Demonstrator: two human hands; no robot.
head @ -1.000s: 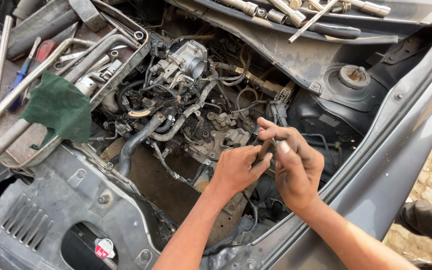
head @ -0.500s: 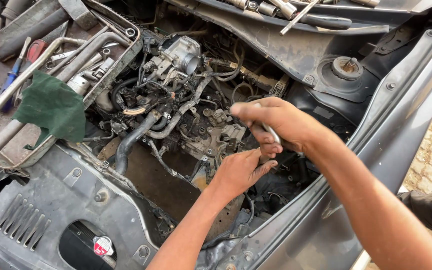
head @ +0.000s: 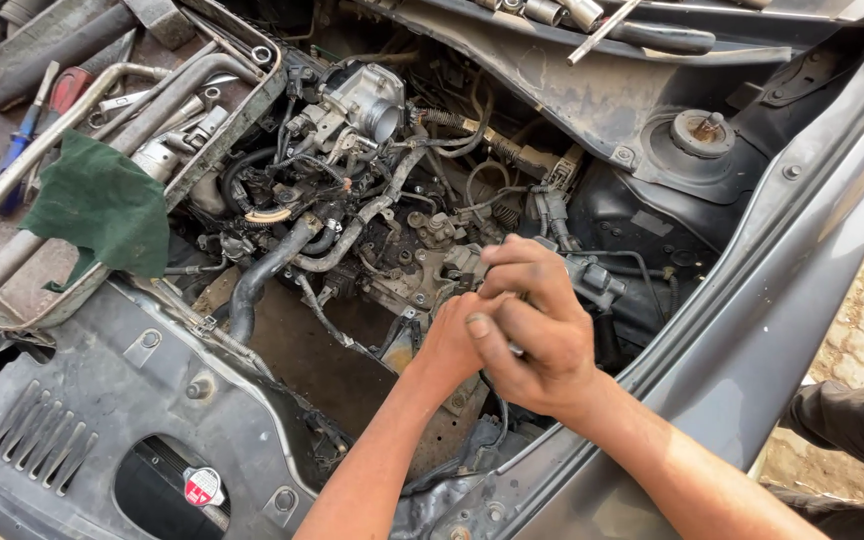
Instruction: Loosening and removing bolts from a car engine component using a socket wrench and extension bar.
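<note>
My hands, left (head: 452,345) and right (head: 537,330), are smudged dark with grease. The engine parts (head: 392,210) under them are dull grey and black, caked in brown dirt. The throttle body (head: 364,98) is pale silver metal. The hoses (head: 264,272) are black. A dark green rag (head: 102,205) hangs over a rusty brown tray (head: 12,290). The body panel (head: 782,290) is dark grey. The cap (head: 203,486) is white and red. One screwdriver (head: 24,135) has a blue handle, another tool (head: 69,88) a red one. The pipes (head: 72,110) are plain silver.

right hand (head: 537,330) covers left hand (head: 452,345) | grip contents hidden
</note>
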